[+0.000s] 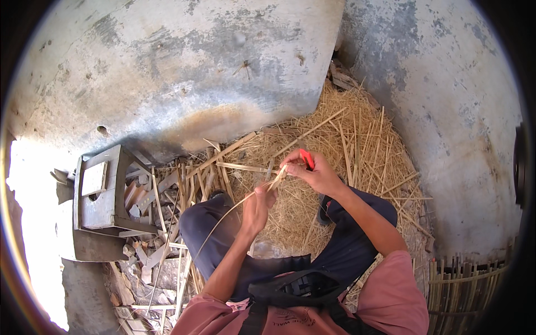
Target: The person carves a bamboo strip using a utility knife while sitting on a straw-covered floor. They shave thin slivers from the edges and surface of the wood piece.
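Between my hands, in front of my knees, is a thin pale bamboo strip, its upper end split or frayed. My left hand is closed round the strip below that end, and a long thin tail curves down past my left knee. My right hand pinches the top of the strip between thumb and fingers. A tool with a red handle is also tucked in the right hand; its working end is hidden, so I cannot tell its exact kind.
A heap of straw-like shavings with loose bamboo slats covers the floor ahead and right. At left, a small wooden box stands by scrap wood and rubble. Worn walls close in front and right. A slatted bamboo piece is lower right.
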### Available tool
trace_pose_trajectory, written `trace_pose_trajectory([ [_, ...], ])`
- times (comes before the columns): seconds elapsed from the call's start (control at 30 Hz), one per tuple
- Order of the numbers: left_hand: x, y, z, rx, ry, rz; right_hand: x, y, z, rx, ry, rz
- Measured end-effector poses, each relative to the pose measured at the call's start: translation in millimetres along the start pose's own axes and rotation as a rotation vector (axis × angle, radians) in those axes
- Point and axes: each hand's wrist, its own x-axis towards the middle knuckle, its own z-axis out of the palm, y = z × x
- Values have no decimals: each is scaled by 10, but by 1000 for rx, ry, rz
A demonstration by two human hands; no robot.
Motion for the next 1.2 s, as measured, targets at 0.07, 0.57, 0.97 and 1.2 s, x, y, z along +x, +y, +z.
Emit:
trace_pose_trajectory([
  [0.07, -5, -87, -27, -86, -91, -30, -11, -25, -60, -118, -31, 66],
  [0.57, 45, 40, -83, -460, 50, 155, -15, -63, -107, 3, -132, 54],
  [0.97, 151, -160, -81, -774, -271, -240, -47, -73, 0, 66, -238, 43],
  [1.2, 105, 5, 70, -609, 101, -228, -36, 97, 17, -13, -81, 81],
])
